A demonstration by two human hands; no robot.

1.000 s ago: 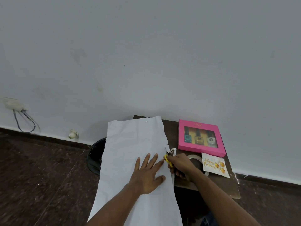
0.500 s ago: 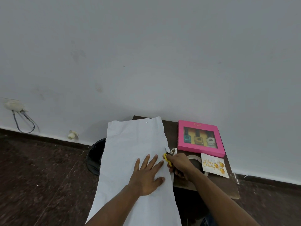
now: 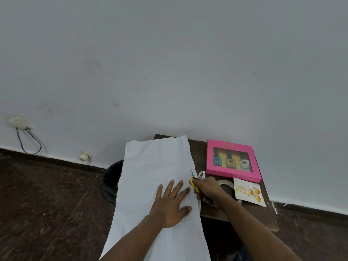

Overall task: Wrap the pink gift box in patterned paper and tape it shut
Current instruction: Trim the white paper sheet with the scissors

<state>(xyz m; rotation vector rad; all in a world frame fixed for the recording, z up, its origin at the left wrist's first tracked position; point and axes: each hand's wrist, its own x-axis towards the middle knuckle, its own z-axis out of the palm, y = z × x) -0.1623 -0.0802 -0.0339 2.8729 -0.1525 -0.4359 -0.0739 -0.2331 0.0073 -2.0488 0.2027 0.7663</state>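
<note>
A long sheet of white paper (image 3: 156,166) lies over the left part of a small dark table (image 3: 263,213) and hangs off its near edge. My left hand (image 3: 172,202) presses flat on the sheet with spread fingers. My right hand (image 3: 209,190) grips yellow-handled scissors (image 3: 194,180), whose blades sit at the paper's right edge. The pink gift box (image 3: 232,160), with three small bottles behind its window, lies flat at the table's back right, apart from both hands.
A roll of tape (image 3: 226,184) lies just behind my right hand, partly hidden by it. A "Happy Birthday" card (image 3: 248,194) sits beside the tape. A black bin (image 3: 111,180) stands on the dark floor left of the table. A white wall rises right behind the table.
The scissors and my right hand have crept slightly farther along the paper's right edge. My left hand stays pressed on the sheet.
</note>
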